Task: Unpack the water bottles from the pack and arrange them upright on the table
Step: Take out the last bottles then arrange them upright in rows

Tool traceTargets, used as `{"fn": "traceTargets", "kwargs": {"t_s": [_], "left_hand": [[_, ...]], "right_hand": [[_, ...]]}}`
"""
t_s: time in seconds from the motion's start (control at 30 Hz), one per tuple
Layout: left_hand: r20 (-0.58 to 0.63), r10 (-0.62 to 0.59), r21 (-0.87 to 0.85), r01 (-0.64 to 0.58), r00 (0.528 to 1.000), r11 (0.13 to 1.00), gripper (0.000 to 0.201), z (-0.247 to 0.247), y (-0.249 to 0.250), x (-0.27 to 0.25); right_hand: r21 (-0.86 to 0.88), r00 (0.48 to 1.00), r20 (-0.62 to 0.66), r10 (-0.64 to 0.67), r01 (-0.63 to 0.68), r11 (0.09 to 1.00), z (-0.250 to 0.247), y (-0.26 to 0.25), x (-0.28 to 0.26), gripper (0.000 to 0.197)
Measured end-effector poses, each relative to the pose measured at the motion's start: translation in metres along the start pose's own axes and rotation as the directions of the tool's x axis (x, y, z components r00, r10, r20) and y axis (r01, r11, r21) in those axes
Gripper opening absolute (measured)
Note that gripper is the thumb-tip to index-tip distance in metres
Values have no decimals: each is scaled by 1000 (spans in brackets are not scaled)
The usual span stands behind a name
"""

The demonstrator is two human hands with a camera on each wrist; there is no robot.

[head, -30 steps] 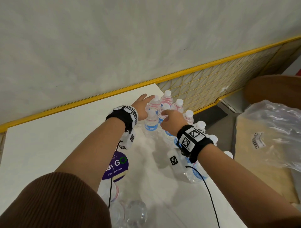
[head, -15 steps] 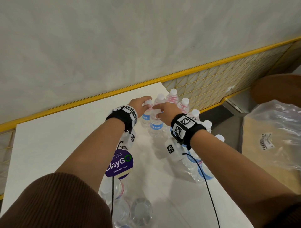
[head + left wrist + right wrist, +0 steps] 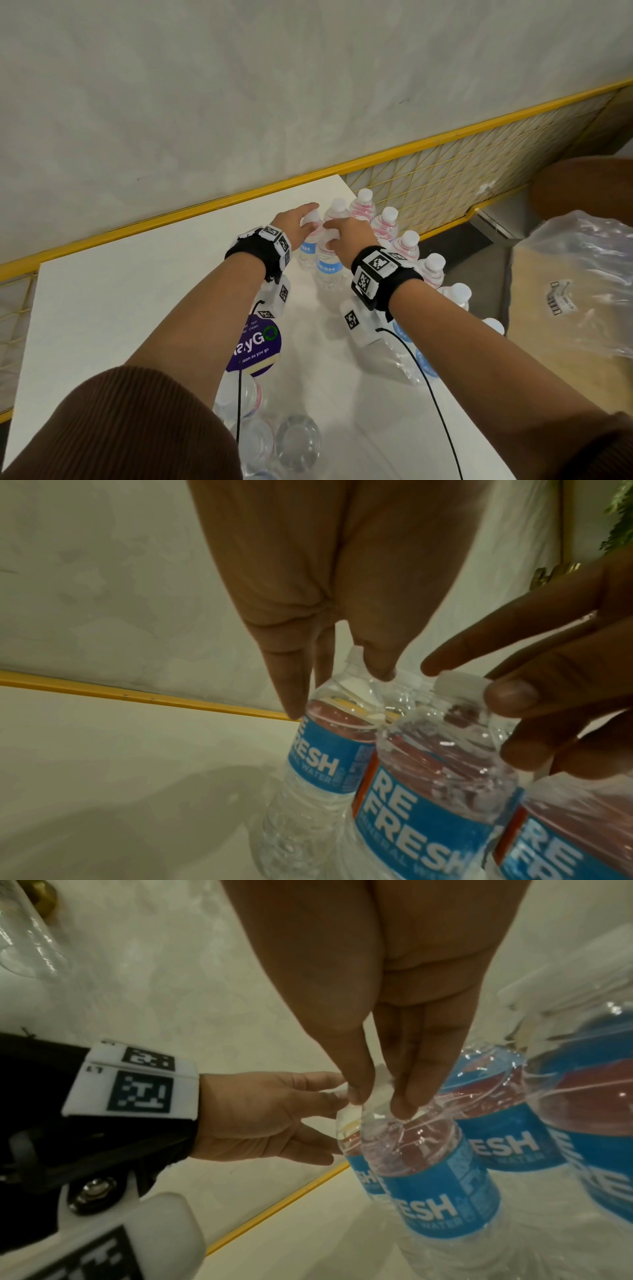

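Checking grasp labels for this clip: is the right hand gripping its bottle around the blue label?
No: in the right wrist view the right hand pinches the bottle at its cap and neck, above the blue label.

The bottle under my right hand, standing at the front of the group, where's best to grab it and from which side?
Take the bottle around its cap and neck from above. It stands upright, its neighbours crowd its sides, and the right hand already pinches there.

We list: clear plastic water bottles (image 3: 387, 221) upright along white table's (image 3: 120, 291) right edge; round purple sticker (image 3: 257, 346) nearer; crumpled clear plastic wrap (image 3: 582, 284) off right.
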State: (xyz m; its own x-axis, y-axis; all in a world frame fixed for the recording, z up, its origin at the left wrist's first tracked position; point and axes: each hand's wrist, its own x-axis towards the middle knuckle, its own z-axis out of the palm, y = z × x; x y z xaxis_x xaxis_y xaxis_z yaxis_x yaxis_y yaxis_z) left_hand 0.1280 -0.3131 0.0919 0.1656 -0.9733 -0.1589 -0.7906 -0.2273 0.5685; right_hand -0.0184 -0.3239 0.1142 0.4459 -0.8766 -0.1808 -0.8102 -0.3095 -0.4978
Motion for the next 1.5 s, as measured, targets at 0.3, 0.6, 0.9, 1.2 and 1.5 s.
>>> {"fn": "traceTargets", "kwargs": {"t_s": [0.3, 0.6, 0.9, 1.2, 1.5], "left_hand": [[-52, -2, 161, 11, 999, 987, 68, 5, 3, -77], [441, -51, 471, -182, 896, 863, 49, -5, 42, -172], [475, -106, 482, -158, 873, 862, 51, -33, 45, -224], [479, -367, 534, 68, 797, 843, 70, -53, -17, -264], [494, -460, 368, 302, 738, 880, 65, -37, -64, -267]], "right_hand": [[-51, 945, 248, -212, 231, 972, -17, -11, -94, 26], [-144, 718, 651, -245, 434, 889, 5, -27, -218, 29], [-184, 736, 618, -276, 477, 859, 12, -36, -252, 34], [-162, 788, 472, -396, 519, 839, 17, -79, -212, 50], [-284, 721, 610, -329, 586, 759, 60, -113, -176, 49]]}}
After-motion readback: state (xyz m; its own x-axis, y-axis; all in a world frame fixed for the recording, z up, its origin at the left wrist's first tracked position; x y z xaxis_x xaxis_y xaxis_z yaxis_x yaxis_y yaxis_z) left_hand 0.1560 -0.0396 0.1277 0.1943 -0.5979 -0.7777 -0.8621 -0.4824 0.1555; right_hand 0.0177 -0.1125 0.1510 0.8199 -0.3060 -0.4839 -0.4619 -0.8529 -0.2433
